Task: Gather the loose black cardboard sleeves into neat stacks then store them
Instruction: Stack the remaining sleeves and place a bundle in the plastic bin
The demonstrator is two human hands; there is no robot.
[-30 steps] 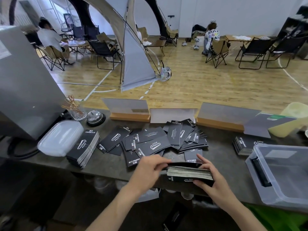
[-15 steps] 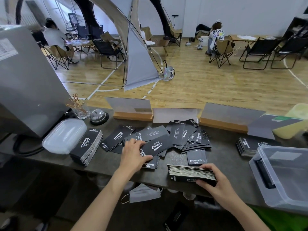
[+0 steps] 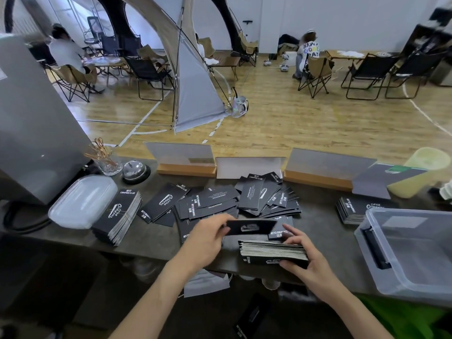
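Loose black cardboard sleeves lie scattered over the middle of the dark counter. My left hand pinches one black sleeve and holds it lifted just above the counter. My right hand grips a thick stack of sleeves at the counter's front edge, just below and right of the lifted sleeve. A neat stack lies at the left and another stack at the right.
A clear plastic bin stands at the right edge, its lid at the left beside a grey box. A bell, a glass of clips and sign holders line the back. One sleeve lies on the floor.
My left hand reached into the loose pile, took one sleeve and brought it back toward the stack in my right hand. The right hand kept hold of the stack.
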